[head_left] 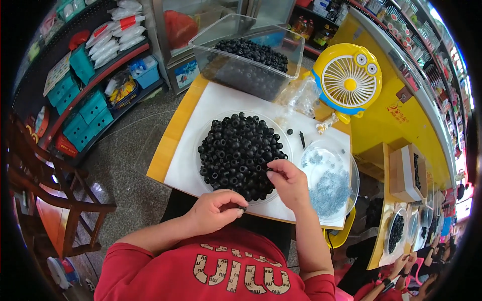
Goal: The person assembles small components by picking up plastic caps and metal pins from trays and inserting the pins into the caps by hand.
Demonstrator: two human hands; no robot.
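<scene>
A clear round tray on the table holds a heap of black ring-shaped beads. At the tray's near edge, my left hand is closed, with a small dark piece between thumb and forefinger. It looks like a black bead, though the fingers partly cover it. My right hand reaches over the heap's right side with thumb and fingertips pinched together among the beads; what they grip is hidden. Beside that hand, a second clear round tray holds many small blue-grey pieces.
Behind the heap stands a clear bin of black beads. A yellow fan, a crumpled plastic bag, one loose bead and a thin black tool lie farther right. A wooden chair stands left; other people's hands work at right.
</scene>
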